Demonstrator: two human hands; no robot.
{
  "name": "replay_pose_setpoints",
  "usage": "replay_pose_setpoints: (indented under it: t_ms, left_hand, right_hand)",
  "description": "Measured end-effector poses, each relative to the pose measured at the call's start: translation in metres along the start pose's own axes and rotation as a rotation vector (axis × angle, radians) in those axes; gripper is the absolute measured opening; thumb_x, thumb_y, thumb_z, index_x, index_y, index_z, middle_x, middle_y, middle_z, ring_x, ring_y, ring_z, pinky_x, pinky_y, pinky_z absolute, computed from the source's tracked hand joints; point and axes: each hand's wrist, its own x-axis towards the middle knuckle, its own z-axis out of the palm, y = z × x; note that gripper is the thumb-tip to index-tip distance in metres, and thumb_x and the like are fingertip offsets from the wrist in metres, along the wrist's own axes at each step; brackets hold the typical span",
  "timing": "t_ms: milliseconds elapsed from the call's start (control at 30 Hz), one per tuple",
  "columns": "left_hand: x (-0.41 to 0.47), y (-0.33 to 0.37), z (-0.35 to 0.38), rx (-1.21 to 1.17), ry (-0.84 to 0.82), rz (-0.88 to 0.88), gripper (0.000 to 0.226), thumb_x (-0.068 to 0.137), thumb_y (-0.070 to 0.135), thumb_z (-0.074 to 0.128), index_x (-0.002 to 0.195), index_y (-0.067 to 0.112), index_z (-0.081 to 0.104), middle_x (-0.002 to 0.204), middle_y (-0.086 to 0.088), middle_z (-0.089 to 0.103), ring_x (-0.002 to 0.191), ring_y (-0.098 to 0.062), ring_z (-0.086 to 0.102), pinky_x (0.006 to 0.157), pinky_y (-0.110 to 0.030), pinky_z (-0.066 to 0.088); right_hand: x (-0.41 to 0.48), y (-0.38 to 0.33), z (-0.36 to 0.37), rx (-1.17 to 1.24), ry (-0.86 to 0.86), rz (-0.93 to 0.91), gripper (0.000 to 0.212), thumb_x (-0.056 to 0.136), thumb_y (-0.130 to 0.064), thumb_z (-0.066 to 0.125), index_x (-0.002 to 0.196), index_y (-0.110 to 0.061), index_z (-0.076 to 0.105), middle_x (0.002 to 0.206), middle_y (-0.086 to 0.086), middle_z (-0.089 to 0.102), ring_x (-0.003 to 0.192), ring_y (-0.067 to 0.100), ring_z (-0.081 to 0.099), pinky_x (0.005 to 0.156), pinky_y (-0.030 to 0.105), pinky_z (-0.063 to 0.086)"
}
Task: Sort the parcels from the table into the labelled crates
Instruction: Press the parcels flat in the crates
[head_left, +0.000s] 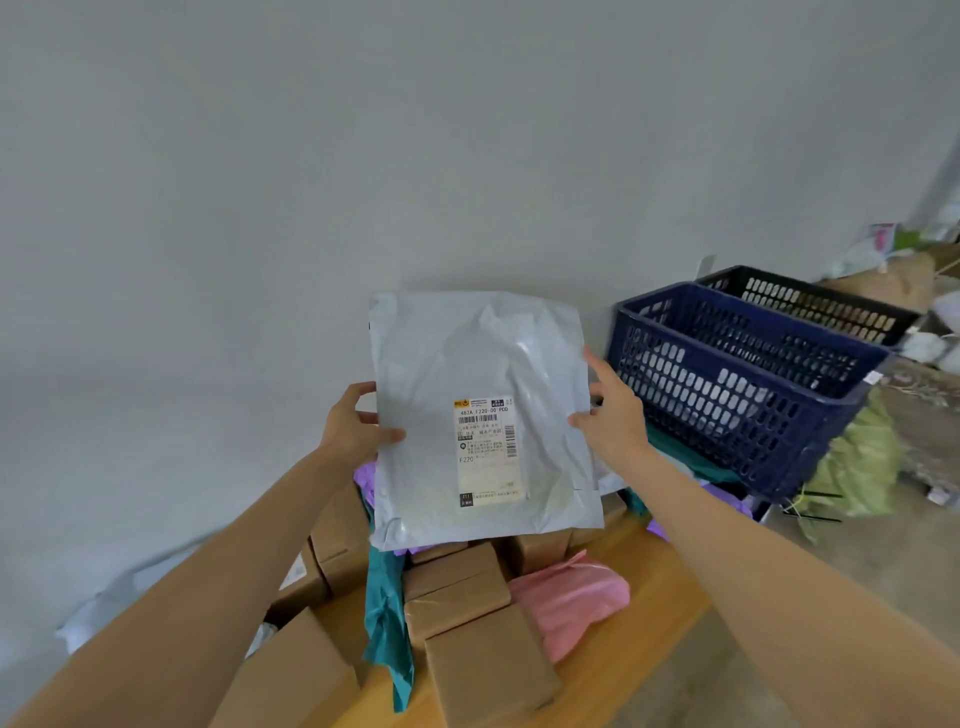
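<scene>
Up above the wooden table (649, 587), clear of the pile: a grey mailer (478, 364), held upright in the air, shipping label (488, 452) square to the camera. Pinched at mid-height on the left edge by the left hand (353, 423), thumb over the front, fingers tucked behind. Taken on the right edge by the right hand (610, 415), thumb tip pressed to the face, fingers spread along the rim and seemingly round the back. Looks light and floppy, going by the creases and the slack film. Thin plastic, probably slick, with something flat inside. Best gripped just like this, at both side edges; from one corner alone, expect sagging and slipping. No sign of anything fragile.

Just to the right, a blue crate (748, 395), and a black crate (810, 301) close behind it. Crate labels not readable from here. Down below on the table, cardboard boxes (467, 587), a pink bag (571, 597) and a teal bag (387, 623), waiting.
</scene>
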Motion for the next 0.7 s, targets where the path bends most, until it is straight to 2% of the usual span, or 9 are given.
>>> replay_pose_setpoints:
  t_ms: [133,200,267,400,433,567,700]
  left_hand:
    - [0.002,0.014,0.042,-0.006,-0.056,0.032,0.069,0.073,-0.009,0.075,0.129,0.022,0.049,0.084,-0.006,0.062,0.071,-0.016,0.062,0.047,-0.027,0.053]
    - [0.002,0.022,0.072,-0.009,-0.098,0.060,0.068,0.072,-0.012,0.074,0.128,0.019,0.050,0.083,-0.009,0.062,0.072,-0.022,0.063,0.060,-0.037,0.058]
    - [0.000,0.028,0.097,-0.005,-0.131,0.081,0.068,0.072,-0.014,0.072,0.128,0.016,0.049,0.085,-0.014,0.063,0.079,-0.030,0.064,0.076,-0.048,0.057]
    - [-0.013,0.045,0.166,-0.012,-0.207,0.089,0.069,0.072,-0.015,0.073,0.129,0.015,0.048,0.086,-0.016,0.063,0.082,-0.032,0.065,0.079,-0.051,0.056]
    - [-0.017,0.049,0.183,-0.007,-0.231,0.089,0.069,0.072,-0.014,0.074,0.129,0.015,0.048,0.088,-0.018,0.063,0.085,-0.034,0.065,0.080,-0.053,0.056]
    - [-0.036,0.068,0.254,0.047,-0.248,0.108,0.068,0.070,-0.007,0.078,0.126,0.018,0.050,0.095,-0.017,0.066,0.094,-0.034,0.065,0.083,-0.054,0.055]
    - [-0.059,0.081,0.321,0.061,-0.266,0.114,0.066,0.070,-0.007,0.079,0.124,0.020,0.050,0.098,-0.017,0.066,0.091,-0.031,0.065,0.084,-0.050,0.056]
  right_hand:
    - [-0.001,0.016,-0.040,-0.047,0.064,0.023,0.087,0.080,0.014,0.064,0.147,-0.033,0.034,0.114,0.009,0.061,0.092,0.029,0.065,0.085,0.045,0.055]
    - [-0.002,0.029,-0.068,-0.040,0.105,0.042,0.087,0.079,0.014,0.065,0.146,-0.032,0.035,0.111,0.007,0.062,0.091,0.027,0.065,0.083,0.042,0.056]
    - [-0.004,0.041,-0.091,-0.038,0.139,0.045,0.087,0.077,0.015,0.065,0.146,-0.030,0.036,0.104,0.003,0.063,0.090,0.024,0.065,0.081,0.038,0.056]
    - [-0.015,0.070,-0.154,-0.069,0.228,0.042,0.085,0.075,0.014,0.064,0.145,-0.028,0.040,0.100,-0.009,0.064,0.086,0.012,0.062,0.076,0.024,0.054]
    - [-0.018,0.077,-0.170,-0.085,0.246,0.040,0.084,0.076,0.013,0.064,0.144,-0.029,0.040,0.104,-0.008,0.064,0.088,0.012,0.061,0.078,0.024,0.053]
    - [-0.025,0.107,-0.236,-0.081,0.289,0.072,0.082,0.078,0.011,0.065,0.145,-0.029,0.040,0.106,-0.003,0.064,0.098,0.019,0.061,0.088,0.043,0.054]
    - [-0.030,0.137,-0.302,-0.084,0.308,0.085,0.078,0.079,0.010,0.067,0.144,-0.024,0.042,0.111,0.001,0.063,0.096,0.017,0.060,0.084,0.043,0.056]
